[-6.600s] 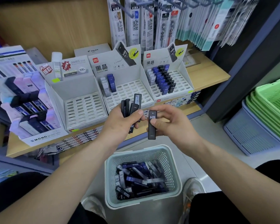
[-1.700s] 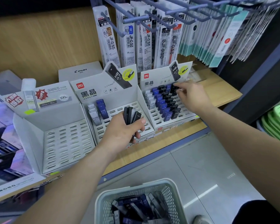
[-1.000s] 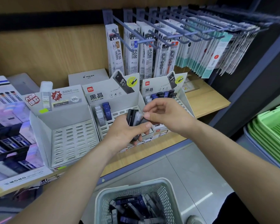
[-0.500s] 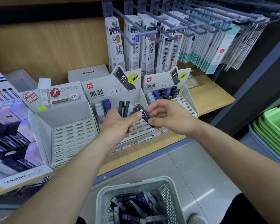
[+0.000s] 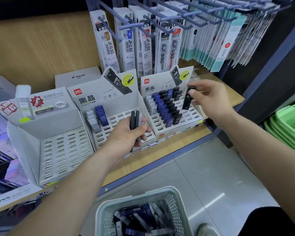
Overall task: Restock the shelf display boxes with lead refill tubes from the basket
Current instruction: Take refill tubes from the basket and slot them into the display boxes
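Observation:
My right hand (image 5: 211, 101) pinches one black lead refill tube (image 5: 187, 99) upright over the right display box (image 5: 191, 126), just right of its rows of black, blue and white tubes. My left hand (image 5: 126, 138) grips a small bundle of lead tubes (image 5: 134, 119) in front of the middle display box (image 5: 109, 133), which holds a few white and blue tubes at its left. The pale basket (image 5: 175, 196) with several loose tubes sits on the floor below.
A larger empty slotted box (image 5: 63, 150) stands to the left on the wooden shelf (image 5: 160, 150). Packets of pen refills hang on hooks (image 5: 143, 40) above the boxes. Green stacked baskets (image 5: 289, 126) are at the right.
My right hand has drawn a black tube out of the left hand's bundle and carried it right, over the right display box. The left hand stays in front of the middle box.

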A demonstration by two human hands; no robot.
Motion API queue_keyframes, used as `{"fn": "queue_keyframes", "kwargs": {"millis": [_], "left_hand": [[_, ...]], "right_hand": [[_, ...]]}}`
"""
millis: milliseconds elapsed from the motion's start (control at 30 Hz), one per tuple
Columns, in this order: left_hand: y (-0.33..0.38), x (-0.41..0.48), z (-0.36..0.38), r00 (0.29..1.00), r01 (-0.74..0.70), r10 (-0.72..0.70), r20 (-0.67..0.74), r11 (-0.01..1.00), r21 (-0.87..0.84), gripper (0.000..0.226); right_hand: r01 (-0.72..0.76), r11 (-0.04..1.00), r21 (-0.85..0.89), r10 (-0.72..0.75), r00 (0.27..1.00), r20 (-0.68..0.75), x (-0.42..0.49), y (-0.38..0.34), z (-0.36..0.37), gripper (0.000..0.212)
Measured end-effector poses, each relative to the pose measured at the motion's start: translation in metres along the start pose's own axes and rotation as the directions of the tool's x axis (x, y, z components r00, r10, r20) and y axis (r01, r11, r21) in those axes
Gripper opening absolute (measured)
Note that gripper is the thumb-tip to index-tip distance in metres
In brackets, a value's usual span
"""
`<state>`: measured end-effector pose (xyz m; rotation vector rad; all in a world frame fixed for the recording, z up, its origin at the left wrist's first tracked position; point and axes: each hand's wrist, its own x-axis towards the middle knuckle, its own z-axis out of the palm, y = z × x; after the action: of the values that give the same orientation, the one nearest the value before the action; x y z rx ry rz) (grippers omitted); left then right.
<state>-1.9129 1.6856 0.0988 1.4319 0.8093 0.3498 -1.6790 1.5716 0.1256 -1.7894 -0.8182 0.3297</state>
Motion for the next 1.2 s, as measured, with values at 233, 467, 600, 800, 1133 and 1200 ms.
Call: {"fn": "queue_keyframes", "kwargs": {"millis": [233, 467, 600, 800, 1133, 1200], "left_hand": [[-0.002, 0.000, -0.003, 0.999, 0.014, -0.014, 0.032, 1.000, -0.004, 0.016], [-0.001, -0.004, -0.006, 0.998, 0.034, -0.034, 0.050, 0.999, 0.010, 0.020], [0.002, -0.006, -0.008, 0.997, 0.043, -0.043, 0.060, 0.999, 0.008, 0.023], [0.004, -0.008, -0.010, 0.997, 0.029, -0.031, 0.070, 0.999, 0.030, 0.024], [0.003, -0.009, -0.011, 0.998, 0.016, -0.015, 0.053, 1.000, -0.003, 0.019], [0.002, -0.009, -0.013, 0.999, 0.016, -0.016, 0.033, 1.000, -0.002, 0.018]], "right_hand": [[0.009, 0.971, -0.239, -0.024, 0.998, -0.063, 0.023, 0.030, 0.008, 0.027], [0.005, 0.950, -0.313, -0.031, 0.996, -0.079, 0.029, 0.038, 0.019, 0.022], [-0.002, 0.947, -0.322, -0.025, 0.997, -0.078, 0.029, 0.039, 0.018, 0.023], [0.063, 0.916, -0.397, -0.072, 0.997, -0.007, 0.028, 0.037, 0.019, 0.018], [0.196, 0.820, -0.538, -0.150, 0.980, 0.129, 0.028, 0.050, 0.025, 0.031], [0.188, 0.814, -0.550, -0.123, 0.980, 0.154, 0.024, 0.050, 0.024, 0.036]]}}
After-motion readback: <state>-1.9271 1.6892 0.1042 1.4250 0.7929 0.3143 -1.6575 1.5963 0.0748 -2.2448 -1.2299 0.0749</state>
